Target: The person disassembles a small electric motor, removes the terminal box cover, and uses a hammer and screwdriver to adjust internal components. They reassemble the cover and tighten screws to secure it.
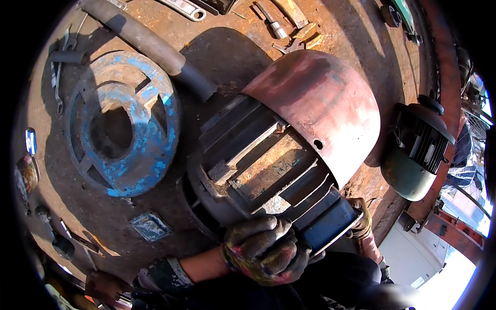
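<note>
"Electric motor (268,160) with the faded red cowl (315,98): it's lying aslant by the tabletop's (356,31) near edge. How's the grip?"

"Left hand (263,248) is curled tight against its near side, by the terminal box (330,222). Right hand (361,219) sits at the box's other end, mostly hidden; I can't tell how firmly it holds."

"It looks like a steadying hold. How would you do it?"

"I'd bear on the solid frame rather than the box, share the load evenly and watch for pinched fingers."

"Anything in the way?"

"The grey pipe's (150,44) end comes near the finned body, and that blue-flaked ring casting (142,173) fills the left. A small square plate (150,226) lies toward the near edge, a second motor (413,175) by the right edge. Spanners (59,93) lie near the left edge, clear of both hands."
</note>
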### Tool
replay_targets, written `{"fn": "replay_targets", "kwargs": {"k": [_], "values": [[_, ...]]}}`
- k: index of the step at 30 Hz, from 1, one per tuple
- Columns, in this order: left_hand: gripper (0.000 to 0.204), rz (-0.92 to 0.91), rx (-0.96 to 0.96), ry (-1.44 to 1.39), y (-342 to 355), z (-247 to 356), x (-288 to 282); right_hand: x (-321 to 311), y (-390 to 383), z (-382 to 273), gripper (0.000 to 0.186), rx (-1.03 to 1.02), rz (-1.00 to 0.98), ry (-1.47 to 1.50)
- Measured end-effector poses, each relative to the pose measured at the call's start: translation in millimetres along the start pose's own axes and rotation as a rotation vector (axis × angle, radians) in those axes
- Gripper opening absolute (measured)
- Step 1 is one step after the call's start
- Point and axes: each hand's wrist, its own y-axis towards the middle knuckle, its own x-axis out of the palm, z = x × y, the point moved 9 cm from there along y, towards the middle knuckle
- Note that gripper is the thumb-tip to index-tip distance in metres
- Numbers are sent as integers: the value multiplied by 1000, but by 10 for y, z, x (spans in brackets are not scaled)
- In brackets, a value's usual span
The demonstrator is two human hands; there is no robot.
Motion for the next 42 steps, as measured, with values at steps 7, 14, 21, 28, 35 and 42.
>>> {"fn": "replay_targets", "kwargs": {"k": [7, 14, 21, 28, 35, 42], "values": [[17, -119, 8, 13, 137, -11, 27, 230, -10, -281, 71, 56, 10, -43], [18, 40, -29, 18, 105, -4, 24, 313, -110, -486, 81, -34, 77, -111], [16, -58, -38, -6, 62, -9, 75, 218, -260, -555, 67, 53, 133, -282], [15, -98, -9, 0, 104, -17, 48, 139, -298, -541, 41, -21, 76, -101], [15, -60, -16, 4, -4, 23, 63, 57, -395, -454, 36, 23, 124, -193], [36, -170, -31, -7, 105, -16, 42, 10, -672, -627, 46, -192, 257, -247]]}}
